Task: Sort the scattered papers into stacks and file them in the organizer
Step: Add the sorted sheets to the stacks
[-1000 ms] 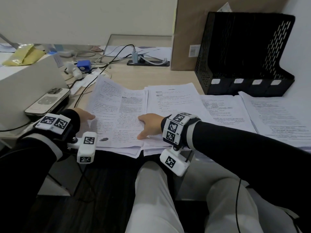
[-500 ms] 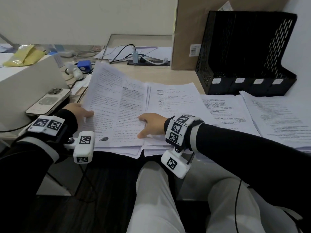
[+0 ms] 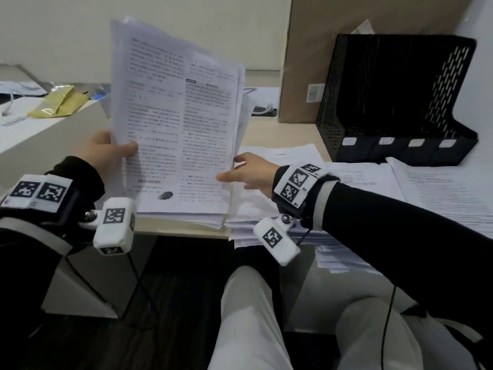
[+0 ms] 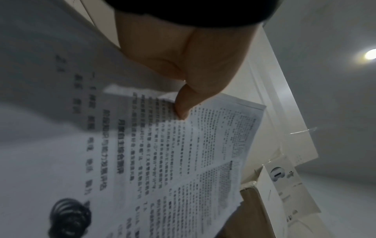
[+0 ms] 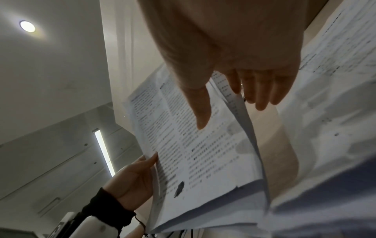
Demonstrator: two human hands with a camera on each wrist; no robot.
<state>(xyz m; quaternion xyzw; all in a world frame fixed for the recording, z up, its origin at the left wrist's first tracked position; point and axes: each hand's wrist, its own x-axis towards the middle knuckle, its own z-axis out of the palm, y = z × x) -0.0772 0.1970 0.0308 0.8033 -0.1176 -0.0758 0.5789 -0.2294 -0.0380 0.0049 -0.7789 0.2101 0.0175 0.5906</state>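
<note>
left fingers [image 3: 125, 152] on tilted, upright-long paper stack [image 3: 176, 124]

No word can be read anywhere. The lifted sheets [image 3: 173, 124] carry dense two-column print, too blurred to make out, with a dark round mark near the bottom edge. The stacks [image 3: 440, 198] on the surface show only faint lines. The cardboard [image 3: 301, 62] bears a barcode sticker, digits illegible. The organizer [image 3: 394, 102] has four blank white label tabs. The wrist bands show square coded markers.
</note>
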